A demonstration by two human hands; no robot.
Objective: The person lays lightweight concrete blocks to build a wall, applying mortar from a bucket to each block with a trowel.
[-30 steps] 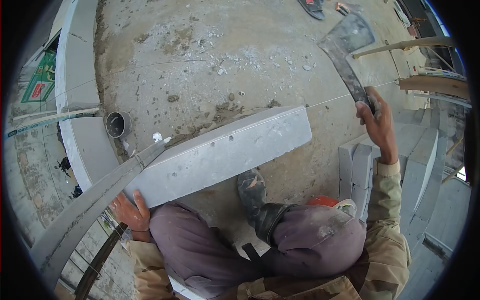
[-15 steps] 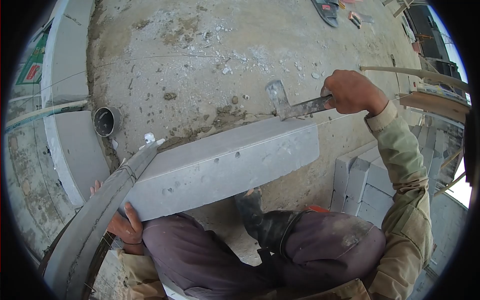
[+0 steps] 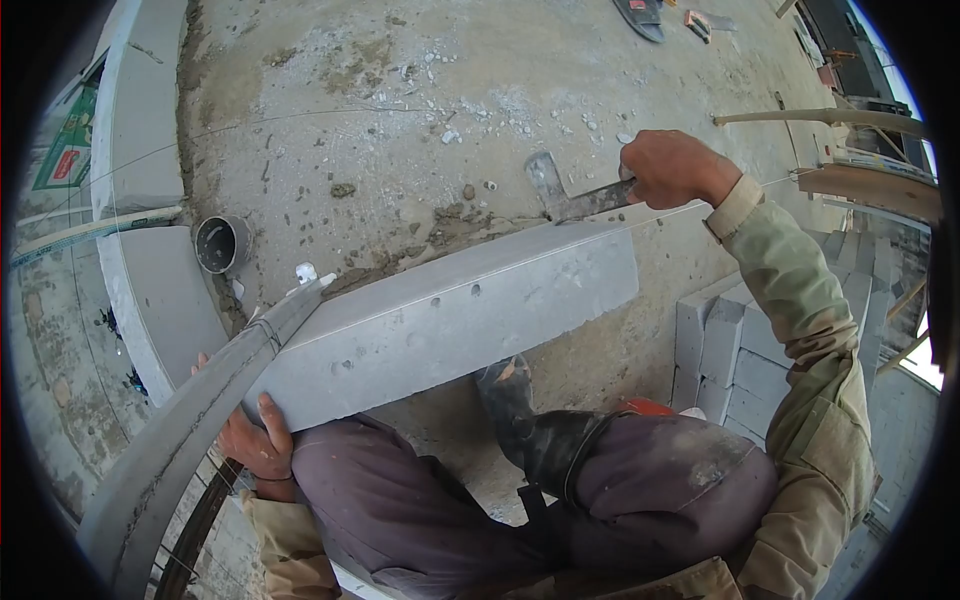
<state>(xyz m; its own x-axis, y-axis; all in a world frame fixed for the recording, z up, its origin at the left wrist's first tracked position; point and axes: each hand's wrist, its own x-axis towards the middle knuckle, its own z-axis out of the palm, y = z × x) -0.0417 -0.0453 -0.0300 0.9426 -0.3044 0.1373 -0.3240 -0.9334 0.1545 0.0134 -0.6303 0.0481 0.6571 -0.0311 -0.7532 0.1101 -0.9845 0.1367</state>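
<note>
A long pale grey block (image 3: 470,315) lies across the view in front of my knees, with a few small pits in its front face. My left hand (image 3: 258,440) grips its left end, thumb against the front face; the slanting grey post hides part of the fingers. My right hand (image 3: 680,170) is closed round the handle of a hatchet-like tool (image 3: 562,200) with a flat, flared metal head. The lower end of that head is right at the block's top back edge, toward its right end. A taut string (image 3: 660,213) runs along the block's upper front edge.
A grey post (image 3: 190,430) slants up past the block's left end. Beyond it are a short pipe (image 3: 222,244) and more laid blocks (image 3: 165,290). Stacked blocks (image 3: 725,340) stand at right. Rubble (image 3: 450,135), a sandal (image 3: 640,18) and a handled tool (image 3: 698,25) lie on the floor.
My right hand and the hatchet-like tool have moved a little left along the block's back edge. My left hand keeps its grip on the block's left end. The view has shifted slightly.
</note>
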